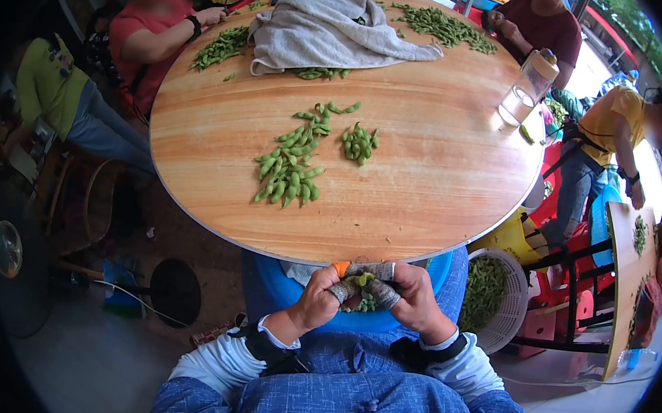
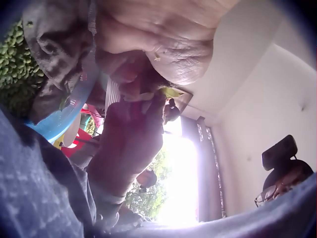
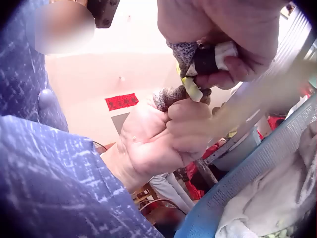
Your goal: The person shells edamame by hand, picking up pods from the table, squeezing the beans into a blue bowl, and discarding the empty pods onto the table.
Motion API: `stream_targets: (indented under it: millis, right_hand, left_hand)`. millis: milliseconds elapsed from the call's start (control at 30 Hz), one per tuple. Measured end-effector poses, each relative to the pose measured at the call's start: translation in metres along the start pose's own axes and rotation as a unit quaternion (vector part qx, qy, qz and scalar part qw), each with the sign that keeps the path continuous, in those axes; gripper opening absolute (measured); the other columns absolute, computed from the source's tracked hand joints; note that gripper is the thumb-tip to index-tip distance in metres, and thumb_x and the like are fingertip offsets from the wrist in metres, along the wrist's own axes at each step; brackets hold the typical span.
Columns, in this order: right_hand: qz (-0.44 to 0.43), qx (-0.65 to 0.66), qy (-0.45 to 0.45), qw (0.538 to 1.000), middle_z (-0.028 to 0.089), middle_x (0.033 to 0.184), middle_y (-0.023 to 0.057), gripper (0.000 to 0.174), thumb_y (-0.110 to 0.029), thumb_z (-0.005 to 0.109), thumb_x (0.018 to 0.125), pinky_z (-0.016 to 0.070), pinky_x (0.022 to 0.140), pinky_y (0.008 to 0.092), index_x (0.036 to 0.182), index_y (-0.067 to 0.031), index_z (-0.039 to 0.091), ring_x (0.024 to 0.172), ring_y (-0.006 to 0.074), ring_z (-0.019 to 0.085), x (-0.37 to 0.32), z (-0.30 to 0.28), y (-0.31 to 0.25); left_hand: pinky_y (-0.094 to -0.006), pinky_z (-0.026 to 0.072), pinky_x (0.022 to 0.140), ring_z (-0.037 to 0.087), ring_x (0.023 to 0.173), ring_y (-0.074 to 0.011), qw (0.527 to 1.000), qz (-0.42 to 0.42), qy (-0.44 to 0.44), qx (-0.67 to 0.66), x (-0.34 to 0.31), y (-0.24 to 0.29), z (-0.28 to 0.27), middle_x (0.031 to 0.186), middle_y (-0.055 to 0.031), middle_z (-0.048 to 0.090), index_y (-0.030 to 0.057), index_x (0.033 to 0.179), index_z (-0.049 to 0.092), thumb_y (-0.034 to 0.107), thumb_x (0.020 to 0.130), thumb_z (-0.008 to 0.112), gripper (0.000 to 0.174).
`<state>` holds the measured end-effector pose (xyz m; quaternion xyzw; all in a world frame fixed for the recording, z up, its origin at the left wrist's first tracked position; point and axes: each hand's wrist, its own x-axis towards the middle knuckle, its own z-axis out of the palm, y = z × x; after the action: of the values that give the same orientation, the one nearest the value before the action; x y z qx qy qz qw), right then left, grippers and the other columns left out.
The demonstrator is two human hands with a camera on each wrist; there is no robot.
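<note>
Left hand (image 1: 313, 306) and right hand (image 1: 420, 301) pinch a pod (image 1: 363, 279) by the counter (image 1: 422, 185).
Shelling looks underway; the next move calls for thumb pressure.

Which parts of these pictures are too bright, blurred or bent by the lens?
Head view: fisheye bending, dark rounded border, bright glare at right. Left wrist view: daylight burns out to white beside the dim right hand. Right wrist view: pale blurred smear beside the blue basket, washed-out wall.
</note>
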<state>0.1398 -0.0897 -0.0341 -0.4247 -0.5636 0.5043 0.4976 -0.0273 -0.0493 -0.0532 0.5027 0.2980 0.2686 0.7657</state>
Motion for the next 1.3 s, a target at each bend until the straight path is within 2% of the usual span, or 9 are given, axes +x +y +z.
stream_targets:
  millis: [200,500,700,800,933,967,1033,1167,1300]
  right_hand:
    - [0.149,0.155,0.046,0.976,0.059,0.076,0.0003,0.010,-0.005,0.054,0.080,0.0426,0.063,0.0210,0.085,0.0032,0.058,0.069,0.0068,0.052,-0.002,-0.003,0.009]
    - [0.157,0.177,0.043,0.971,0.060,0.081,-0.0008,0.011,-0.003,0.053,0.081,0.0420,0.066,0.0203,0.088,0.0028,0.059,0.073,0.0055,0.051,-0.004,0.000,0.013]
    - [0.135,0.167,0.047,0.976,0.060,0.082,-0.0016,0.013,-0.004,0.052,0.082,0.0415,0.069,0.0201,0.091,0.0025,0.059,0.075,0.0058,0.052,-0.006,0.002,0.018]
    - [0.129,0.139,0.044,0.981,0.060,0.084,-0.0001,0.015,-0.004,0.052,0.082,0.0416,0.071,0.0209,0.093,0.0028,0.059,0.077,0.0067,0.052,-0.007,0.002,0.018]
    - [0.083,0.085,0.111,0.987,0.059,0.088,0.0032,0.019,-0.006,0.053,0.081,0.0427,0.072,0.0242,0.097,0.0031,0.057,0.081,0.0100,0.052,-0.017,-0.012,0.010]
    - [0.096,0.060,0.159,0.981,0.059,0.084,0.0021,0.019,-0.007,0.053,0.081,0.0429,0.069,0.0230,0.096,0.0024,0.058,0.076,0.0096,0.052,-0.024,-0.021,0.008]
    - [0.053,0.040,0.321,0.945,0.058,0.076,0.0019,0.015,-0.008,0.053,0.080,0.0373,0.052,0.0177,0.090,-0.0002,0.059,0.060,0.0052,0.048,-0.037,-0.045,0.011]
    - [0.096,0.282,0.587,0.753,0.053,0.066,-0.0006,0.007,-0.013,0.050,0.080,0.0311,0.039,0.0163,0.084,-0.0071,0.054,0.050,0.0074,0.045,-0.079,-0.121,0.048]
    - [0.172,0.325,0.522,0.770,0.052,0.066,0.0002,0.007,-0.013,0.051,0.080,0.0321,0.038,0.0166,0.080,-0.0063,0.053,0.051,0.0084,0.047,-0.115,-0.132,0.068]
  left_hand:
    - [-0.0209,0.0394,0.060,0.050,0.069,-0.0064,0.998,-0.025,-0.046,-0.045,0.000,0.003,-0.002,0.081,-0.0027,0.057,0.0026,0.102,0.052,0.022,0.085,0.050,0.026]
    - [-0.0252,0.0414,0.080,0.051,0.091,-0.0098,0.972,0.129,-0.016,0.194,0.006,-0.006,-0.003,0.098,-0.0048,0.057,-0.0022,0.109,0.048,0.008,0.079,0.058,0.033]
    - [-0.0250,0.0420,0.080,0.051,0.091,-0.0099,0.968,0.101,-0.003,0.228,0.006,-0.008,-0.005,0.097,-0.0048,0.057,-0.0022,0.107,0.049,0.003,0.079,0.057,0.030]
    - [-0.0280,0.0454,0.073,0.060,0.082,-0.0194,0.966,0.109,0.017,0.233,0.008,-0.012,-0.006,0.088,-0.0144,0.061,-0.0008,0.102,0.053,0.011,0.071,0.061,0.033]
    - [-0.0353,0.0438,0.076,0.056,0.087,-0.0335,0.860,0.185,-0.058,0.472,0.007,-0.001,-0.009,0.094,-0.0180,0.057,0.0052,0.101,0.056,0.012,0.069,0.060,0.032]
    - [-0.0365,0.0432,0.077,0.056,0.087,-0.0312,0.858,0.117,-0.097,0.492,0.002,0.005,-0.008,0.092,-0.0151,0.058,0.0052,0.101,0.056,0.015,0.071,0.061,0.032]
    - [-0.0381,0.0434,0.076,0.055,0.085,-0.0316,0.810,0.208,-0.108,0.537,-0.005,0.009,-0.009,0.089,-0.0148,0.058,0.0052,0.102,0.055,0.020,0.073,0.061,0.033]
    - [-0.0308,0.0467,0.069,0.059,0.076,-0.0228,0.887,0.206,-0.062,0.408,-0.008,0.055,-0.018,0.083,-0.0123,0.061,0.0009,0.095,0.058,0.013,0.076,0.061,0.022]
    - [-0.0301,0.0438,0.053,0.059,0.060,-0.0217,0.855,0.208,0.175,0.442,0.032,0.111,-0.058,0.068,-0.0159,0.058,0.0015,0.084,0.059,0.012,0.078,0.057,0.012]
